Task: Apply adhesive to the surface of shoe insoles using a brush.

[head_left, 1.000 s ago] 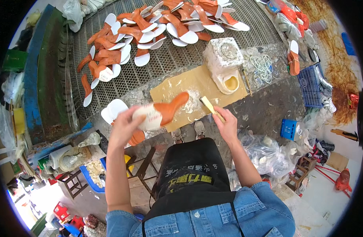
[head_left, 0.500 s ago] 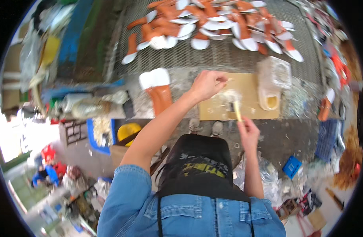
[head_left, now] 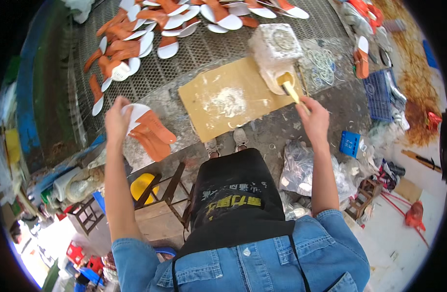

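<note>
My left hand [head_left: 117, 119] is at the white toe end of an orange-and-white insole [head_left: 154, 125], fingers closed at its edge. A second insole [head_left: 153, 146] lies partly under that one on the grey worktop. My right hand [head_left: 314, 117] grips a flat brush [head_left: 292, 92] by its pale handle. Its dark bristles are at the mouth of a white, crusted glue container [head_left: 277, 46]. Left of that container a tan board [head_left: 199, 90] carries a smeared white patch in its middle.
Many orange-and-white insoles [head_left: 167, 48] lie heaped on the metal mesh [head_left: 194, 56] beyond the worktop. To the right are tangled strings [head_left: 320, 68] and a blue crate [head_left: 378, 95]. A wooden stool [head_left: 172, 187] and plastic bags [head_left: 299, 168] stand below the bench edge.
My left hand has gone from above the board to the insoles at the left. My right hand has brought the brush from the board to the container mouth. The view has shifted.
</note>
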Action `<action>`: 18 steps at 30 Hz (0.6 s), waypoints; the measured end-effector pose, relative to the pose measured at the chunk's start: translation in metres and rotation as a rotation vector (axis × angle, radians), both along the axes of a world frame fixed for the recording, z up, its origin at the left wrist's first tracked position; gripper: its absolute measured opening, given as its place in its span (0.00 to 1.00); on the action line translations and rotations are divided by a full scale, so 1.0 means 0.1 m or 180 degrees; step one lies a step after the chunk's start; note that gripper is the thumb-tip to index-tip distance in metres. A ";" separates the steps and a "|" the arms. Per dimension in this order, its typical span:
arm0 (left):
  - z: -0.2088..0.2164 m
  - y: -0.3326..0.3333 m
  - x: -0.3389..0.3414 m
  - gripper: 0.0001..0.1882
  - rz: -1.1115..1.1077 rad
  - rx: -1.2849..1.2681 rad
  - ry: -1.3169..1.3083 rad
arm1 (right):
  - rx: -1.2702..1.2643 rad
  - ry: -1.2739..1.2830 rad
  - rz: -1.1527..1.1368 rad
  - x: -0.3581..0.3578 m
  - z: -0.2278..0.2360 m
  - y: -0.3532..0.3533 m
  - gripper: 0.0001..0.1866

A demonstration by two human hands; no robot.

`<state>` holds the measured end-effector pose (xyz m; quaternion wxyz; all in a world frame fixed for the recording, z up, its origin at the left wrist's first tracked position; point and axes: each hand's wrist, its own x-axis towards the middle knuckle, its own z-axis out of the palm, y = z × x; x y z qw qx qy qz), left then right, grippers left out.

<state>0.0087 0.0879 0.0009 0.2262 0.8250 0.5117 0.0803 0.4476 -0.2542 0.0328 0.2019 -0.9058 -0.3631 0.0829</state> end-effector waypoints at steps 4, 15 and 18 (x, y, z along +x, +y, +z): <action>0.79 -0.26 0.07 0.06 -0.0007 -0.0525 -0.0938 | -0.0079 -0.0326 0.0112 0.05 -0.02 0.12 0.12; 0.47 -1.33 0.52 0.15 0.1171 -0.1983 -0.2101 | 0.0759 0.2483 -0.0122 -0.03 -0.11 -0.19 0.12; 0.14 -1.54 0.61 0.16 0.1272 -0.2155 -0.2322 | 0.1076 0.3564 -0.0225 -0.29 -0.12 -0.07 0.13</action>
